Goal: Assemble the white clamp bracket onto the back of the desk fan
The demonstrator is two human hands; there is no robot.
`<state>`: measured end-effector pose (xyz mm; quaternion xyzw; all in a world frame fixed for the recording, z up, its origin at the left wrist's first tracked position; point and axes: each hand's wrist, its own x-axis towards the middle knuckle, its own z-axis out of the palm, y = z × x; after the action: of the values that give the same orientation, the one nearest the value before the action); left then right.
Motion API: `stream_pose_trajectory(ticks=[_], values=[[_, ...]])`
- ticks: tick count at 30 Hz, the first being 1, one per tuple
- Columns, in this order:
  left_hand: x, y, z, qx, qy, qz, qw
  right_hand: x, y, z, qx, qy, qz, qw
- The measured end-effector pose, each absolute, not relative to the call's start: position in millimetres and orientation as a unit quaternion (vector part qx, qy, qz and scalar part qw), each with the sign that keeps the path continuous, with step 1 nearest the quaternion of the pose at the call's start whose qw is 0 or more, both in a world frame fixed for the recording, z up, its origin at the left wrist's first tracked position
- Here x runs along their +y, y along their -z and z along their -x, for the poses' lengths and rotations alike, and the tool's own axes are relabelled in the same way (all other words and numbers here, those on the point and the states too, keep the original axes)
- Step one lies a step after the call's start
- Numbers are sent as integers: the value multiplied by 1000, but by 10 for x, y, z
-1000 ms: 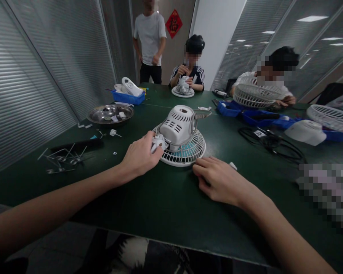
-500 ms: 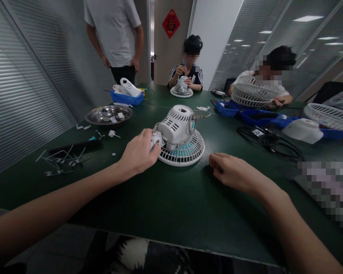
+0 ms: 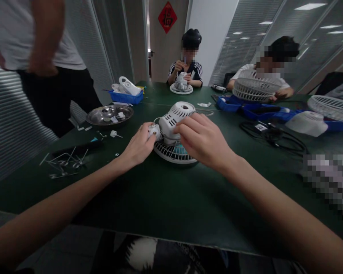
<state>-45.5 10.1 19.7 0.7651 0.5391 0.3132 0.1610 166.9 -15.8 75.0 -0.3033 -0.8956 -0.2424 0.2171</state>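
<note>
A white electric fan head lies grille-down on the green table, its motor housing (image 3: 169, 122) facing up. Blue blades show through the round grille (image 3: 171, 154) beneath. My left hand (image 3: 138, 146) is closed around the white neck joint (image 3: 154, 131) on the housing's left side. Over the right side of the housing is my right hand (image 3: 204, 140), its fingers curled together. Whether those fingertips hold anything is hidden. Behind the right hand, a pale cord (image 3: 207, 112) loops out from the fan.
Left of the fan are a metal dish (image 3: 110, 115) of small parts, bent metal rods (image 3: 65, 161) and a blue bin (image 3: 127, 97). To the right lie a black cable (image 3: 271, 135) and a white cover (image 3: 307, 123). Two people sit across the table; another person (image 3: 54, 57) stands at left.
My right hand has risen from the table and moved left onto the fan housing. My left hand stays on the neck joint. The standing person has come closer on the left.
</note>
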Motion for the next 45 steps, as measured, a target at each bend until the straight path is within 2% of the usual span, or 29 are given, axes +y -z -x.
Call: stream_pose_trajectory(ticks=[4, 13, 21, 33, 45], values=[[116, -177, 465, 508, -335, -779, 153, 61, -780, -1345, -916, 216, 268, 205], [110, -163, 476, 493, -338, -793, 115, 163, -662, -1189, -899, 121, 335, 253], [71, -187, 457, 501, -311, -802, 97, 166, -642, -1213, -902, 105, 321, 268], [116, -178, 451, 527, -302, -789, 89, 163, -522, -1147, -888, 173, 326, 275], [78, -209, 455, 515, -282, -809, 16, 114, -519, -1246, -888, 236, 310, 246]])
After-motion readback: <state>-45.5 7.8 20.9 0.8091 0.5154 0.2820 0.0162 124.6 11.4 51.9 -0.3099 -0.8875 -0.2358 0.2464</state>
